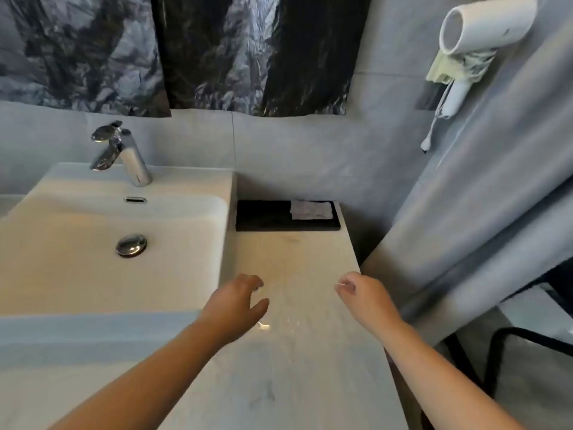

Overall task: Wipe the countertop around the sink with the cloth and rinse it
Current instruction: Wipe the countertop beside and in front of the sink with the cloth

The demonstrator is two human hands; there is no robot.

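Note:
A pale marble countertop (297, 262) runs to the right of a white rectangular sink (173, 231). At its far end lies a black tray (263, 217) with a small folded white cloth (311, 210) on its right part. My left hand (235, 302) hovers over the counter near the sink's right rim, fingers curled and apart, holding nothing. Over the counter's right edge, my right hand (361, 290) has its fingers loosely curled; something thin and pale may sit at the fingertips, but I cannot tell. Both hands are well short of the cloth.
A chrome faucet (124, 153) stands at the back of the sink, with a chrome drain plug (131, 245) in the basin. A white hair dryer (474, 41) hangs on the right wall. A black metal frame (508, 352) stands low on the right. Dark crinkled sheeting covers the wall above.

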